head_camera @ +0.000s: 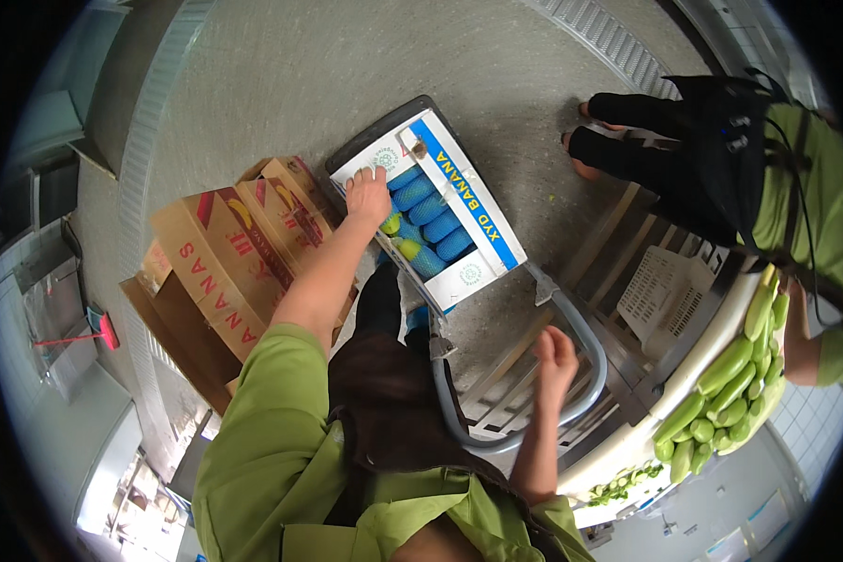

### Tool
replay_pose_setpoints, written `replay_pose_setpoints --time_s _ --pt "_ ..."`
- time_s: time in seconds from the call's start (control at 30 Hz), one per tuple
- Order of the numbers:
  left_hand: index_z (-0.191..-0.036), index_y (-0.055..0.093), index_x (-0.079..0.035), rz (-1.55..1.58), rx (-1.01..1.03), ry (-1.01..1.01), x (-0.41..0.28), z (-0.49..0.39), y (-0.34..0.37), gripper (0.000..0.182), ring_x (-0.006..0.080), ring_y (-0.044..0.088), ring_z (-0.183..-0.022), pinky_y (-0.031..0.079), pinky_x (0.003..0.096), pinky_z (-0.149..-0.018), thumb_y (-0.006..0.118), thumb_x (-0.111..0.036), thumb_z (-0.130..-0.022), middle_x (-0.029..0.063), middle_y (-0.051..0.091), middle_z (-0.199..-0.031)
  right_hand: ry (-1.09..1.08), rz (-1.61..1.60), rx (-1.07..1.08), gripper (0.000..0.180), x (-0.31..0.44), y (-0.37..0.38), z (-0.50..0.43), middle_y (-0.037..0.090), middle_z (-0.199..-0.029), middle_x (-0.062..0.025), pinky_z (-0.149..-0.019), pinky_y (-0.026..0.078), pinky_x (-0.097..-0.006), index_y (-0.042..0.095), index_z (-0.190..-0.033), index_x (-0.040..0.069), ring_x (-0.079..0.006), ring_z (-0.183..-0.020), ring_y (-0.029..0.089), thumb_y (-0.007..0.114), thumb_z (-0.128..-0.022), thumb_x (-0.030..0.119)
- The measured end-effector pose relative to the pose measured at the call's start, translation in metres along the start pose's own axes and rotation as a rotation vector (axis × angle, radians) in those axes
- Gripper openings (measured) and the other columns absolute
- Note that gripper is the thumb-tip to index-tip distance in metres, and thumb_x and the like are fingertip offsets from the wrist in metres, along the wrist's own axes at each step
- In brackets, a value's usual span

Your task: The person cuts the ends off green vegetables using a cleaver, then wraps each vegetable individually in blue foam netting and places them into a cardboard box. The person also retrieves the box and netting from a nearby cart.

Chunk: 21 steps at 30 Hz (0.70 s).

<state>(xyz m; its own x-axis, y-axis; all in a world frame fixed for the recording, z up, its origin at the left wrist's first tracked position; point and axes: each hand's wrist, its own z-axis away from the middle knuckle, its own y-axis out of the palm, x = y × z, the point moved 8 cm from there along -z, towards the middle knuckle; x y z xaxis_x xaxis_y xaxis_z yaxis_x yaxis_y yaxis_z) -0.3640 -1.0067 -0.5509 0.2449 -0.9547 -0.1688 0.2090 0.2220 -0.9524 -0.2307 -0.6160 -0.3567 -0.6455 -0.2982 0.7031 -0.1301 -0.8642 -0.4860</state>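
A white cardboard box (472, 204) with a blue printed strip lies on a dark-bedded hand cart (421, 102). Green fruit (411, 249), wrapped in blue foam nets (439, 226), shows through the opening in its top. My left hand (369, 195) grips the box's left edge, its fingers over the white flap; the thumb is hidden. My right hand (556, 360) hangs above the cart's grey tubular handle (599, 365), fingers loosely bent, with nothing visible in it. Apart from the handle or touching it, I cannot tell.
Brown banana cartons (232, 246) stand at the left, against the cart. On the right, a white-topped table (600, 467) bears a heap of long green vegetables (727, 393). Beneath it sits a white plastic crate (664, 295) on a slatted shelf (597, 263). A person (716, 154) stands at the table.
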Motion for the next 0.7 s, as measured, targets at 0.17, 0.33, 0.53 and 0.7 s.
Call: replay_pose_setpoints --time_s 0.17,0.33,0.53,0.7 --pt "-0.121 0.042 -0.004 -0.011 0.236 -0.034 0.021 -0.046 0.044 0.044 0.0314 0.046 -0.113 0.034 0.0431 -0.097 0.056 -0.013 -0.081 0.0176 0.049 -0.117 0.411 -0.022 0.130 0.030 -0.155 0.107 -0.040 0.060 -0.078 -0.0045 -0.058 0.046 -0.0237 0.061 -0.103 -0.003 -0.0100 -0.063 0.054 0.063 -0.085 0.020" --pt "-0.145 0.007 -0.011 -0.097 0.423 -0.132 0.024 -0.060 0.085 0.092 0.0339 0.017 -0.136 0.018 0.0459 -0.110 0.067 -0.033 -0.079 0.0195 0.014 -0.148 0.423 0.498 0.078 0.064 -0.235 0.143 -0.080 0.061 -0.097 -0.0230 -0.080 0.047 -0.0353 0.056 -0.108 -0.011 -0.0322 -0.092 0.058 0.070 -0.074 0.041" --pt "-0.146 -0.003 -0.015 -0.334 0.434 -0.045 0.002 -0.074 0.128 0.104 0.0459 0.012 -0.135 0.018 0.0530 -0.107 0.071 -0.037 -0.076 0.0312 0.004 -0.146 0.555 0.519 -0.008 0.102 -0.275 0.194 -0.145 0.043 -0.127 -0.0337 -0.099 0.038 -0.0391 0.033 -0.126 -0.017 -0.0402 -0.118 0.046 0.074 -0.063 0.052" --pt "-0.145 0.012 -0.010 -0.024 0.455 0.055 0.024 -0.095 0.118 0.095 0.0402 0.032 -0.126 0.029 0.0469 -0.103 0.070 -0.027 -0.072 0.0277 0.026 -0.140 0.643 -0.209 -0.344 0.054 -0.323 0.178 -0.149 0.054 -0.121 -0.0137 -0.091 0.042 -0.0397 0.047 -0.118 -0.002 -0.0294 -0.108 0.054 0.057 -0.083 0.038"
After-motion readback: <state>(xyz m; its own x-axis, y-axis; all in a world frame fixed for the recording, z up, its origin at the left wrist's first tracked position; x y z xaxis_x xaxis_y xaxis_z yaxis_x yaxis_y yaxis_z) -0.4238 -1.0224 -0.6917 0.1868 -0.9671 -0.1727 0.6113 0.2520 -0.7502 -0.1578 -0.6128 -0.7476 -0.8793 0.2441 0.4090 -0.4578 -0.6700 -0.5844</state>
